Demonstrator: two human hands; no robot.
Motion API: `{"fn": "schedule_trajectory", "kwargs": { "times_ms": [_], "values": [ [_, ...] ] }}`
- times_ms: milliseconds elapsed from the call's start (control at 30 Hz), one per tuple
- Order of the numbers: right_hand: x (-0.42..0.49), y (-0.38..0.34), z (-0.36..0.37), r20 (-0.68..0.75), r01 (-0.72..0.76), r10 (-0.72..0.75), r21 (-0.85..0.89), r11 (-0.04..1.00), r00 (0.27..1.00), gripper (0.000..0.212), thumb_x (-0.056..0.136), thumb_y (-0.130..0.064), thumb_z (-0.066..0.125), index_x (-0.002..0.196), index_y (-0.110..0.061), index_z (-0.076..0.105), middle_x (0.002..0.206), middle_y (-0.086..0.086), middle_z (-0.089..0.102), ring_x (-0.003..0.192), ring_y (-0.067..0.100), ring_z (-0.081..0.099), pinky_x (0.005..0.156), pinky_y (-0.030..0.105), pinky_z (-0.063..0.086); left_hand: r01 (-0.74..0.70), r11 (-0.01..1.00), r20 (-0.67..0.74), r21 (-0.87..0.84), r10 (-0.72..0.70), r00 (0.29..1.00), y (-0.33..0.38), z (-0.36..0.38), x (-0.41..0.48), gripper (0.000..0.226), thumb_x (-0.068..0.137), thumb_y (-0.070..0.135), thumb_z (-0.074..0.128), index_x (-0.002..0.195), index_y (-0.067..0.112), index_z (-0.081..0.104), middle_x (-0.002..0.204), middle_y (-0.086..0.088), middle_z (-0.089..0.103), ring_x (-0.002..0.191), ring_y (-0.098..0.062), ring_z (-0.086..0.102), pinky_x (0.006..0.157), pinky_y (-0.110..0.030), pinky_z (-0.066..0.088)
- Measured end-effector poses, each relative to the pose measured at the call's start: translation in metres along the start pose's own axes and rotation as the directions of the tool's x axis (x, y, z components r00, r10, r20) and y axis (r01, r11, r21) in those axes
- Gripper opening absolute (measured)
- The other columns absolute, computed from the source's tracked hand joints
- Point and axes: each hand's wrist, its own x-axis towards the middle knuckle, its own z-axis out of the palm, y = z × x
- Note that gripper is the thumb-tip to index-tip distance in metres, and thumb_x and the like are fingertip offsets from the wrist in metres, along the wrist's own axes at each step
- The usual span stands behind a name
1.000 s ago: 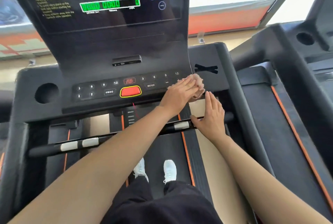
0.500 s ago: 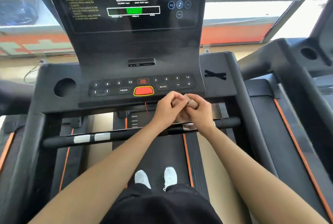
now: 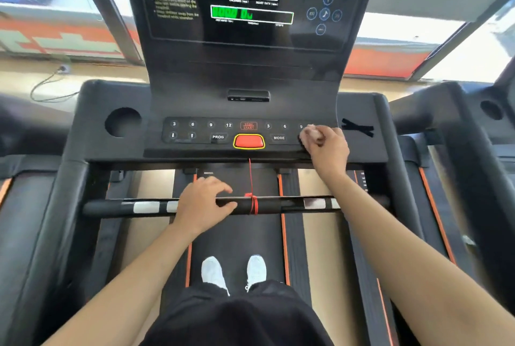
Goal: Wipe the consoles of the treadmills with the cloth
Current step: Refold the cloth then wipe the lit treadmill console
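While on console [image 3: 111,150], right hand [image 3: 330,149] tight around cloth [image 3: 310,133]; left hand [image 3: 200,202] loose on handlebar [image 3: 281,205].

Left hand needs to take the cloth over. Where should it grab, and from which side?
Probably the bunched end of the cloth sticking out of the right hand, pinched from the left; the rest is buried in that fist.

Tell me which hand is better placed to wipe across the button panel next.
Right. The right hand holds the cloth against the button panel; the left hand rests on the handlebar, without cloth.
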Motion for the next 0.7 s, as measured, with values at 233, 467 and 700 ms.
{"fn": "schedule_trajectory", "kwargs": {
  "times_ms": [233, 467, 700],
  "values": [
    [-0.03, -0.05, 0.049, 0.068, 0.29, -0.29, 0.009, 0.957, 0.955, 0.017, 0.097, -0.011, 0.065, 0.11, -0.014, 0.075, 0.11, 0.006, 0.066, 0.104, 0.027, 0.054, 0.09, 0.024, 0.04, -0.021, 1.0, -0.109, 0.018, 0.023, 0.994, -0.007, 0.013, -0.02, 0.026, 0.077, 0.049, 0.073, 0.099, 0.033, 0.076, 0.095, 0.013, 0.069, 0.09, -0.019, 0.062, 0.079, -0.034, 0.044],
    [-0.063, -0.07, 0.077, 0.259, 0.383, -0.424, 0.196, 0.903, 0.868, 0.027, 0.089, 0.002, 0.071, 0.112, -0.01, 0.076, 0.104, -0.004, 0.061, 0.104, 0.02, 0.06, 0.095, 0.009, 0.046, 0.048, 0.995, -0.071, -0.082, -0.054, 0.996, -0.005, 0.006, -0.023, 0.022, 0.083, 0.037, 0.078, 0.104, 0.03, 0.077, 0.104, 0.013, 0.073, 0.099, -0.015, 0.063, 0.088, -0.03, 0.047],
    [-0.074, -0.08, 0.055, 0.658, 0.357, -0.396, 0.201, 0.912, 0.641, 0.028, 0.082, 0.001, 0.061, 0.099, -0.014, 0.078, 0.094, 0.002, 0.075, 0.088, 0.019, 0.068, 0.074, 0.027, 0.051, 0.273, 0.884, 0.021, -0.379, -0.286, 0.958, 0.02, -0.032, -0.017, 0.033, 0.072, 0.06, 0.07, 0.097, 0.039, 0.069, 0.085, 0.018, 0.071, 0.083, -0.003, 0.065, 0.077, -0.029, 0.051]
  ]
}}
